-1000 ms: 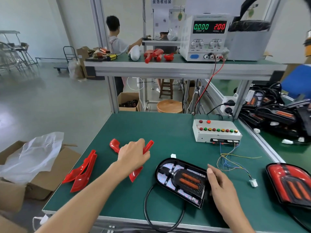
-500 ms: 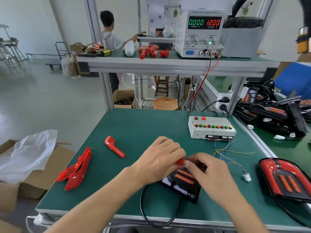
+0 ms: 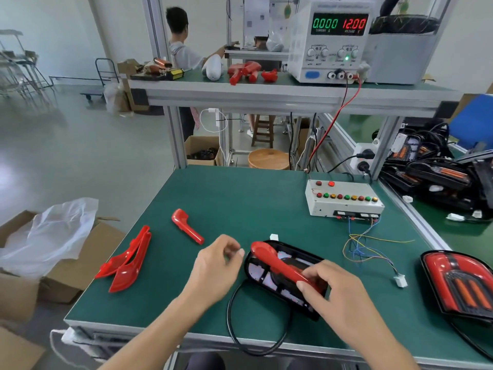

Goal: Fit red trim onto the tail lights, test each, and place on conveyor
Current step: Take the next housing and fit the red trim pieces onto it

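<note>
A black tail light (image 3: 269, 276) lies on the green bench, its black cable looping toward the front edge. A red trim piece (image 3: 277, 264) lies across it, and my right hand (image 3: 336, 297) grips the trim's right end. Just left of the light hovers my left hand (image 3: 216, 271), fingers loosely curled and holding nothing. Another red trim piece (image 3: 186, 229) lies farther left. Two larger red trims (image 3: 128, 263) lie stacked near the bench's left edge. A tail light with red trim fitted (image 3: 461, 284) sits at the right.
A white test box (image 3: 344, 200) with coloured buttons stands behind, its thin wires ending in a white connector (image 3: 400, 281). A power supply (image 3: 333, 38) sits on the upper shelf. Several tail lights (image 3: 437, 177) pile on the right conveyor. Cardboard boxes (image 3: 53, 263) stand left.
My left hand carried the red trim from the bench onto the tail light and let go. My right hand took hold of the trim's right end.
</note>
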`<state>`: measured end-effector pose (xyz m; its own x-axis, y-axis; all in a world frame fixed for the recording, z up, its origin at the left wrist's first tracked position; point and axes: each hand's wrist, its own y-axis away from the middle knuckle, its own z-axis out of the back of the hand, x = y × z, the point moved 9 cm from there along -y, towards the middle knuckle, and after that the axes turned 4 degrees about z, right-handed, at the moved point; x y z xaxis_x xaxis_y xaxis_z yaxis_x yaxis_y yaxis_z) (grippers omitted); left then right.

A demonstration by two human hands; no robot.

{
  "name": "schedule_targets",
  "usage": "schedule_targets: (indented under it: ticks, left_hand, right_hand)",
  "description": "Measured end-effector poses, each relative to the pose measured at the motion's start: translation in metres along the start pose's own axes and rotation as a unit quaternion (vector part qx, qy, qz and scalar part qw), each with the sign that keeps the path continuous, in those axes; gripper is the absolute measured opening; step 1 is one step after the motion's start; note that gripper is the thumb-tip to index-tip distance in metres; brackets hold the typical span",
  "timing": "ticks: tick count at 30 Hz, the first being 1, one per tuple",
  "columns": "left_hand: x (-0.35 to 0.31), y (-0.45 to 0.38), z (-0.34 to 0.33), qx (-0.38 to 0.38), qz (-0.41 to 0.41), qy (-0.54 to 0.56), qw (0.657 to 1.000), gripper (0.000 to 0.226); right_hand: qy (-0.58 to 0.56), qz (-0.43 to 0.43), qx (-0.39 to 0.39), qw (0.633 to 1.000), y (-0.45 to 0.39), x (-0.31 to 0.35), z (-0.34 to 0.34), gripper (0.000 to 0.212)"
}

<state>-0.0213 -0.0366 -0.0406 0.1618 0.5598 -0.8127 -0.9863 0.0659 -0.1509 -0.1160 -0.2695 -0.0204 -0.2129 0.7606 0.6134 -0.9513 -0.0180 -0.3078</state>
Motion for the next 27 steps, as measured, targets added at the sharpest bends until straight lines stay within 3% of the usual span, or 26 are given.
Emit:
schedule_targets:
  ticks: [2, 7, 17, 27]
  left_hand:
    - [0.021, 0.000, -0.015, 0.056, 0.068, -0.060, 0.994, 0.019]
    - [0.030, -0.002, -0.038, 0.125, 0.112, -0.118, 0.979, 0.044]
    - [0.033, -0.003, -0.052, 0.133, 0.199, 0.019, 0.971, 0.031]
    - [0.030, -0.002, -0.059, 0.100, 0.232, 0.174, 0.952, 0.030]
  right_hand:
    - [0.026, 0.018, 0.010, 0.999, 0.005, 0.002, -0.005, 0.012]
    - [0.068, 0.043, 0.003, 0.997, 0.014, 0.004, -0.012, 0.016]
    - [0.111, 0.038, -0.027, 0.993, 0.016, 0.003, -0.013, 0.023]
    - [0.005, -0.003, -0.069, 0.998, 0.026, -0.011, -0.006, 0.022]
